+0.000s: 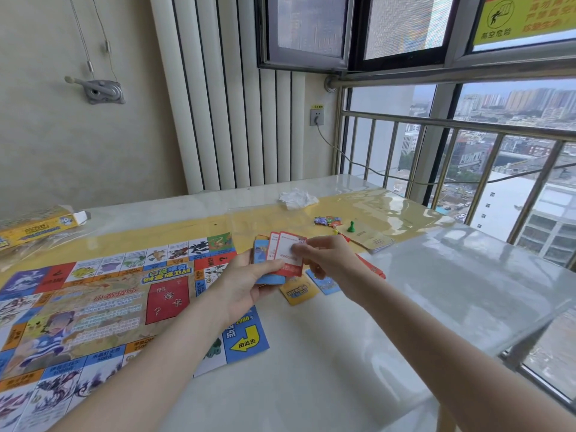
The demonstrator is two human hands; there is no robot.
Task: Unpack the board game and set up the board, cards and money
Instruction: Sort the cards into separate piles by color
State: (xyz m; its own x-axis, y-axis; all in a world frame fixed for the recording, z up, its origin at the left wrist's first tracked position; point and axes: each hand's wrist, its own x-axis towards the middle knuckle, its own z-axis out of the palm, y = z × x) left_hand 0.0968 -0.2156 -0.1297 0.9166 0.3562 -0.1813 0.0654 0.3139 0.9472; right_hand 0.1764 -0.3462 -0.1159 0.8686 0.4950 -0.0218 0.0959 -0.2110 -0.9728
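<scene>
A white glossy table (311, 369) beside a high window carries a large, colourful paper game board (93, 307), unfolded flat on its left half and serving as the anchor of the layout. Beyond the board's far-left corner lies the flattened yellow cardboard game box (37, 227). Off the board's far-right corner sit a tan stack of paper notes (371, 238), a green plastic pawn (351, 226) and small printed tokens (327, 220), with crumpled white wrapping (296, 198) farther back. Just right of the board's right edge, a yellow-backed card (297, 291) and a blue-backed card (325, 283) lie loose, with a red pile (372, 269) beyond them. Above that edge the left hand (246, 282) grips a fanned deck of red and blue cards (280, 257), while the right hand (327, 257) pinches the front red card. The sorting looks midway. The fan is loosely spread, so a hurried pull could spill cards onto the slick tabletop and mix the colours again.
</scene>
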